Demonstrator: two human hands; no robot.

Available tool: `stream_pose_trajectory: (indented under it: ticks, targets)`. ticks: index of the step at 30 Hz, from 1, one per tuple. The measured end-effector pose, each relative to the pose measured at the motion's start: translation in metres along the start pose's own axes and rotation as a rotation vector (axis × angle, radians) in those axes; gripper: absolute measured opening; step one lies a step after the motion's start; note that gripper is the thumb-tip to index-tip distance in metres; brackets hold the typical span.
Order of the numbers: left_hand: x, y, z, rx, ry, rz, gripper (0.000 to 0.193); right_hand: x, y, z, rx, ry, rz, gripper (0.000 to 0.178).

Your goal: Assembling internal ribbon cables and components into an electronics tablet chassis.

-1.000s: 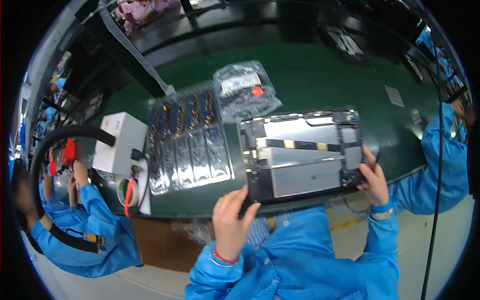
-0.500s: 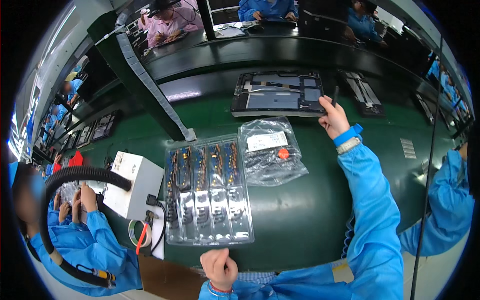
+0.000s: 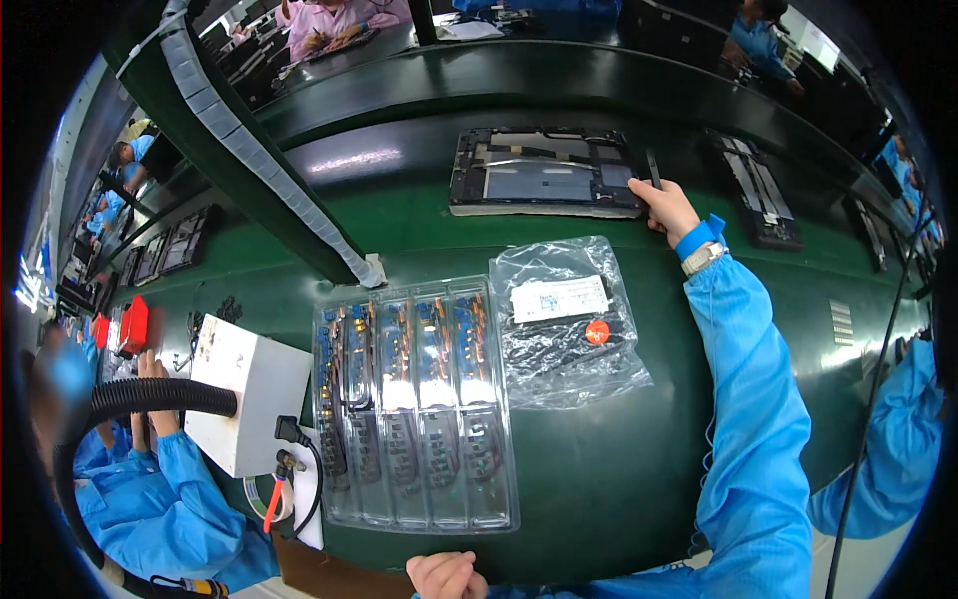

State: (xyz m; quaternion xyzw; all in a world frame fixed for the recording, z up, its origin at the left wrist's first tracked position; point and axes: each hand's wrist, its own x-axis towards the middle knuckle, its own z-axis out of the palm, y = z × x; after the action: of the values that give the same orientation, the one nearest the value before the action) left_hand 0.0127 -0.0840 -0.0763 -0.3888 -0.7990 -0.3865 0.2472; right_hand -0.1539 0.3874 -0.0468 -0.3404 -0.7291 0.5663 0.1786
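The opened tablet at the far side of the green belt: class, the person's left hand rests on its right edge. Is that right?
Not quite. The head view shows the right hand on the right edge of the opened tablet; the left hand sits near the body.

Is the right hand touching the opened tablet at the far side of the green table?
Touching. In the head view, the right hand rests its fingers on the near right corner of the opened tablet; no gap shows between them.

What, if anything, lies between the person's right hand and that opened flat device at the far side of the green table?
Nothing visible does. The right hand is already at the right edge of the opened device. The clear plastic bag and the parts tray lie nearer the person, beside the outstretched arm.
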Motion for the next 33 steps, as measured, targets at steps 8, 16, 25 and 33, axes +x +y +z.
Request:
stream_pose_trajectory:
  ticks: [8,16,25,33]
  targets:
    - [0.011,0.006,-0.004,-0.061,0.075,-0.056,0.043,-0.04,-0.005,0.001,-0.311,0.189,-0.564,0.042]
    - [0.126,0.048,-0.12,-0.276,0.562,0.356,0.027,-0.224,-0.043,-0.02,-0.463,-0.096,-0.857,0.026]
    - [0.148,0.164,-0.163,-0.267,0.792,0.569,0.049,-0.328,-0.053,-0.03,-0.426,-0.102,-1.024,0.027]
    - [0.124,0.133,-0.218,-0.179,1.002,0.625,0.048,-0.359,-0.056,-0.042,-0.317,-0.127,-0.854,0.038]
